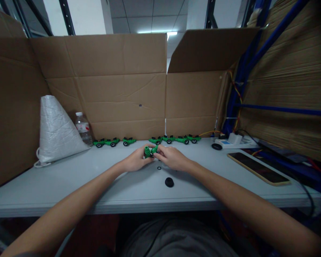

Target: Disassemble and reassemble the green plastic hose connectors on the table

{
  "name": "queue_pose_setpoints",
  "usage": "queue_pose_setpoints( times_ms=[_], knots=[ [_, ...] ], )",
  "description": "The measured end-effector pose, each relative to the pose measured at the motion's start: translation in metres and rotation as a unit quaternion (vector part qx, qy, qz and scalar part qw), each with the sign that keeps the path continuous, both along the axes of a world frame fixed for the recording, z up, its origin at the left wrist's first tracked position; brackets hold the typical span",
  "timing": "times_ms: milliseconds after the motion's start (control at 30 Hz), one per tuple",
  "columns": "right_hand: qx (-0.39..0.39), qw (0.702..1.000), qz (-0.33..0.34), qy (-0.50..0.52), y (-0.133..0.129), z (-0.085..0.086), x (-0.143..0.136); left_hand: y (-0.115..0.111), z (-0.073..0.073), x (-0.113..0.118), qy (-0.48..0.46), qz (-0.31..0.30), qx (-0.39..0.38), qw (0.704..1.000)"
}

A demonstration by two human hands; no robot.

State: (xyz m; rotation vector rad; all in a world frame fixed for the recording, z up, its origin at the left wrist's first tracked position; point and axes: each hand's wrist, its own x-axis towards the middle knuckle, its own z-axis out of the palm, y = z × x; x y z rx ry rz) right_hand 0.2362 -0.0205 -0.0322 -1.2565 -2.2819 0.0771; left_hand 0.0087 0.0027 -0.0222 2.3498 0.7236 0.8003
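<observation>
Lap (pixel 176 237) cropped; fingers (pixel 162 149) partly hide green parts (pixel 147 152)

Crinkled silvery bag (pixel 59 132), creased brown cardboard panels (pixel 117 89), smooth pale tabletop (pixel 77 182), glossy black phone screen (pixel 259 167)

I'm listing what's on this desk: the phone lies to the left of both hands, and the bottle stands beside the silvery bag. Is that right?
Not quite: the head view shows the phone to the right of the left hand and right hand. The bottle does stand beside the silvery bag.
</observation>
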Motion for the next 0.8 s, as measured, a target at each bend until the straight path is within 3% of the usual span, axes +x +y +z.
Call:
queue_pose_setpoints(
  times_ms=[800],
  knots=[
    [0.004, 1.000, 0.002, -0.012, 0.0021, -0.0028, 0.0011, 0.0008, -0.0015, -0.0012, 0.019, 0.008, 0.009, 1.000]
  ],
)
